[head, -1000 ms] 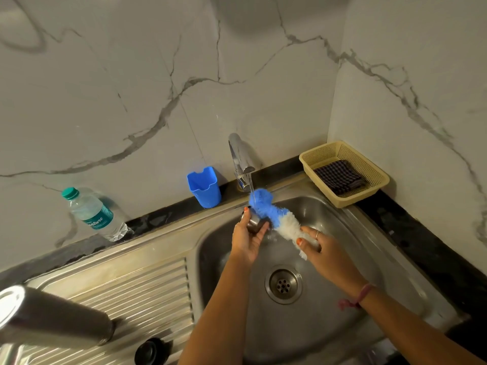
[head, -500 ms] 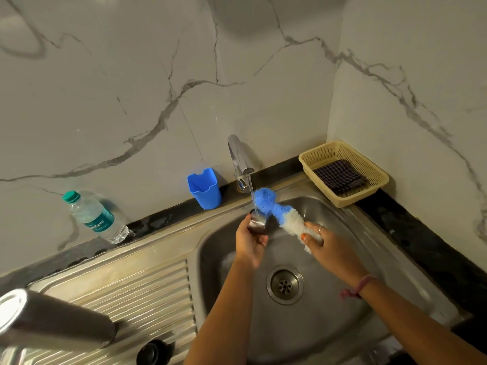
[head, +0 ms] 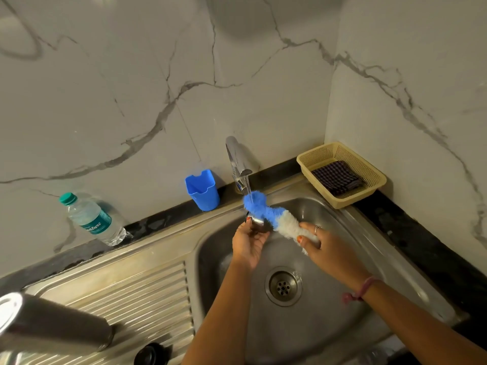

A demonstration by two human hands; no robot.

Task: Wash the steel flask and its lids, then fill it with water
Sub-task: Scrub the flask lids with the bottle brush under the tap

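Observation:
My left hand (head: 249, 242) grips a small steel lid (head: 257, 222) over the sink basin (head: 329, 320), just below the running tap (head: 237, 160). In my right hand (head: 330, 250) is a blue and white bottle brush (head: 271, 216); its blue tip sits under the water stream, against the lid. The steel flask (head: 50, 322) stands on the ribbed drainboard at the lower left, its bottom end toward me. A black lid (head: 150, 354) lies on the drainboard near the front edge.
A blue plastic holder (head: 203, 189) stands left of the tap. A plastic water bottle (head: 91, 219) leans against the marble wall. A beige basket (head: 342, 173) with a dark checked cloth sits in the right corner. The drain (head: 283, 285) is open.
Both hands shifted slightly up and right, staying under the tap. The brush tip moved around the lid and now sits directly under the stream.

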